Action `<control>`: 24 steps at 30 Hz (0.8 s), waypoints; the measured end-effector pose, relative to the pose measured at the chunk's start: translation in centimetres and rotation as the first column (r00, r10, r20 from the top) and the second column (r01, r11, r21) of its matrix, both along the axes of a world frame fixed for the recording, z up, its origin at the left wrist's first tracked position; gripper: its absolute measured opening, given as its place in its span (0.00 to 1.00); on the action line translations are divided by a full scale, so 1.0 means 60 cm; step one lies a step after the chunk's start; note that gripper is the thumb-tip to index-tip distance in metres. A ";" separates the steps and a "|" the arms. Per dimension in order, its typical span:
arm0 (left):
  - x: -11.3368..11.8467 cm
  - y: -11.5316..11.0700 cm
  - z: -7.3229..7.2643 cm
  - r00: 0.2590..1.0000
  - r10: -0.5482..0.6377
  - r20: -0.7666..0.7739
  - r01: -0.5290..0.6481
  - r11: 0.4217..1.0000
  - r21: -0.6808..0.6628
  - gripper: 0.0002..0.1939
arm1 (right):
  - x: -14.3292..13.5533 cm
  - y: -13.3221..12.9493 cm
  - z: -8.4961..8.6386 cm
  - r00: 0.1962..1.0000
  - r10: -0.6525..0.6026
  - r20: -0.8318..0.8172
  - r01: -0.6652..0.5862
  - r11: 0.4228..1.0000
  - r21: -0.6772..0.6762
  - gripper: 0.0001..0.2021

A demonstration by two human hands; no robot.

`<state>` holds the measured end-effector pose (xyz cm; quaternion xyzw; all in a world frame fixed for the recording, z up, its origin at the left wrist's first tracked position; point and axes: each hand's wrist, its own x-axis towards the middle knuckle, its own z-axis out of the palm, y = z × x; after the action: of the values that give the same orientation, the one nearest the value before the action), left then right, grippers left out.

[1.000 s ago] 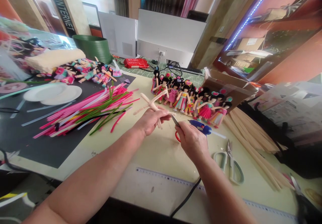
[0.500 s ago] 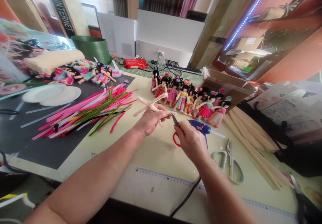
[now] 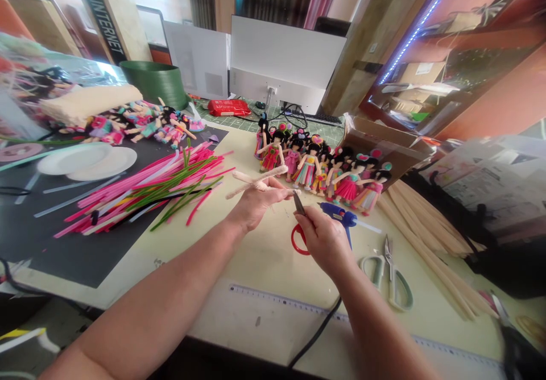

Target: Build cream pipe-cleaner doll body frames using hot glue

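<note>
Mid-table, my left hand [image 3: 258, 201] is closed on a cream doll body [image 3: 258, 182] of fuzzy pipe cleaner, its thin limbs sticking out above the knuckles. Thumb and fingertips pinch one pale end of it. My right hand [image 3: 326, 238] grips red-handled scissors [image 3: 300, 240]. A red loop shows beside the fingers, and the dark blades point up at the pinched end, very close to it. Whether the blades touch it I cannot tell. Behind my right hand lies a blue glue gun [image 3: 340, 215], partly hidden.
Finished dolls [image 3: 310, 161] stand in a row before a cardboard box [image 3: 388, 144]. Pink and green pipe cleaners [image 3: 149, 189] lie left, near white plates [image 3: 102, 162]. Right are pale-handled scissors [image 3: 389, 275] and beige strips [image 3: 426, 243]. A ruler [image 3: 285, 302] lies in front.
The doll body has turned slightly in my left hand, its upper limb now lower and further right. The scissors' red loop has shifted a little down and left.
</note>
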<state>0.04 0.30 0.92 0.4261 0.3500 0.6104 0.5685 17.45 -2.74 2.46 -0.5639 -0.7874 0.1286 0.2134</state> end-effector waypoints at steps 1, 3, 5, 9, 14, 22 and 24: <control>0.000 0.000 0.000 1.000 0.000 0.003 0.000 1.000 0.004 0.08 | 0.000 0.000 0.001 1.000 0.000 -0.014 0.000 1.000 -0.009 0.11; 0.000 -0.001 -0.001 1.000 -0.007 0.010 0.007 1.000 0.005 0.08 | -0.001 0.000 0.003 0.999 0.002 -0.040 -0.003 1.000 -0.019 0.12; 0.001 -0.001 -0.003 1.000 -0.014 0.012 0.014 1.000 0.006 0.08 | 0.000 0.000 0.004 0.998 0.006 -0.058 -0.007 1.000 -0.023 0.12; 0.000 0.001 -0.010 1.000 -0.002 0.003 0.002 1.000 0.016 0.08 | 0.002 -0.001 0.005 0.997 0.018 -0.077 -0.020 1.000 -0.015 0.11; 0.000 0.003 -0.015 0.999 0.006 -0.033 -0.004 0.998 0.058 0.06 | 0.004 -0.003 0.008 0.995 0.025 -0.094 -0.028 0.999 -0.032 0.10; 0.002 -0.006 -0.004 0.999 0.008 -0.041 -0.004 0.995 0.099 0.07 | 0.006 -0.005 0.011 0.994 0.011 -0.108 -0.017 0.998 -0.058 0.11; 0.002 -0.008 -0.002 0.999 0.000 -0.034 0.004 0.994 0.105 0.07 | 0.007 -0.005 0.011 0.994 0.012 -0.109 -0.019 0.998 -0.067 0.11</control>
<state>0.16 -0.19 0.82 0.4662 0.3267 0.6200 0.5399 17.86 -3.06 3.13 -0.5569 -0.7741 0.1872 0.2357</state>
